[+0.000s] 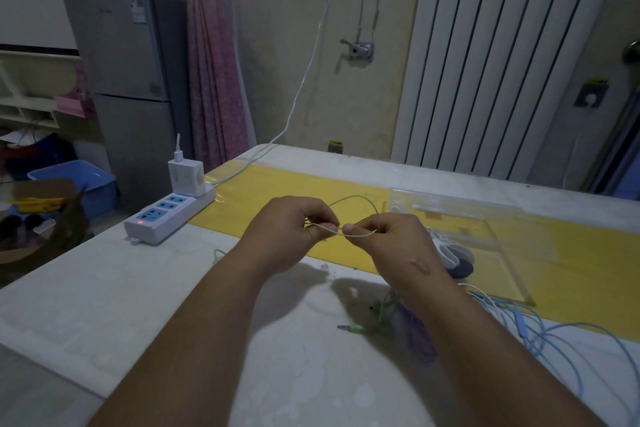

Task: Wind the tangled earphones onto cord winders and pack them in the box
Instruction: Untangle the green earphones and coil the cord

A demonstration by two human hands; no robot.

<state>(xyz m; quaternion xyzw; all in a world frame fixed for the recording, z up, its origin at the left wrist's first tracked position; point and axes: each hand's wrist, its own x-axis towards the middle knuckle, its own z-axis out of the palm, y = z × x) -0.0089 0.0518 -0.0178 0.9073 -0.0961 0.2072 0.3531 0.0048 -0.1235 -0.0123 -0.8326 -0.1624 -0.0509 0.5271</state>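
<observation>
White table (145, 305), left hand (287, 232) and right hand (393, 244) pinching green cord (362, 235), strand running left-right

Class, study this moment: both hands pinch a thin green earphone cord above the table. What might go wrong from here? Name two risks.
1. The left hand and right hand pinch the green cord close together, with a loop standing above them. Pulling apart may tighten that loop into a knot.
2. Its plug end lies bunched beside the purple cord and blue cord. Lifting further could drag those along and worsen the tangle.
</observation>
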